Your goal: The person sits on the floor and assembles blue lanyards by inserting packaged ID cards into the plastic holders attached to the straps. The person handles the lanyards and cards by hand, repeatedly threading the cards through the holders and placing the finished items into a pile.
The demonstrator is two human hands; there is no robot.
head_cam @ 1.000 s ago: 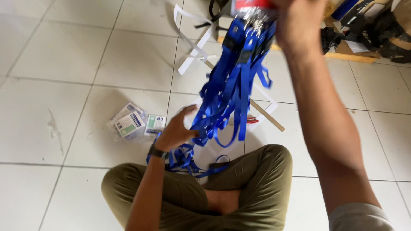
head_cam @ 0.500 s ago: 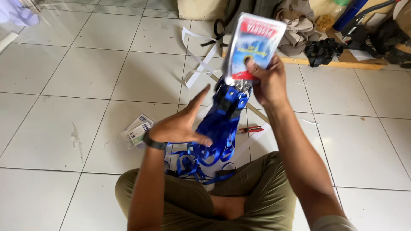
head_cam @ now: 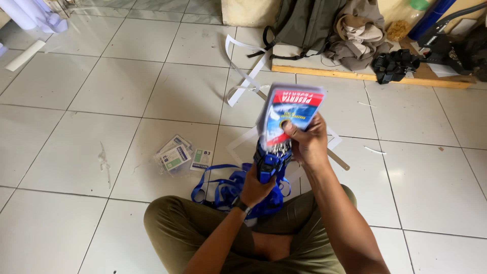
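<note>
My right hand (head_cam: pixel 307 143) grips a stack of plastic-sleeved badge cards (head_cam: pixel 290 113) with a red and blue print, held upright in front of me. Metal clips hang under the cards and join a bundle of blue lanyards (head_cam: pixel 231 189). My left hand (head_cam: pixel 258 186) is closed around that bundle just below the clips. The loose ends of the straps lie in a heap on the tile floor against my crossed legs (head_cam: pixel 203 233). A watch sits on my left wrist.
A few loose badge cards (head_cam: pixel 178 157) lie on the white tiles to my left. White paper strips (head_cam: pixel 242 71) and a wooden stick (head_cam: pixel 337 158) lie ahead. A grey backpack (head_cam: pixel 304 25), crumpled cloth, black items and a wooden plank (head_cam: pixel 365 77) line the back wall.
The cards and lanyards have come down from high up to chest height. My left hand went from open against the straps to closed around them. The view tilted down.
</note>
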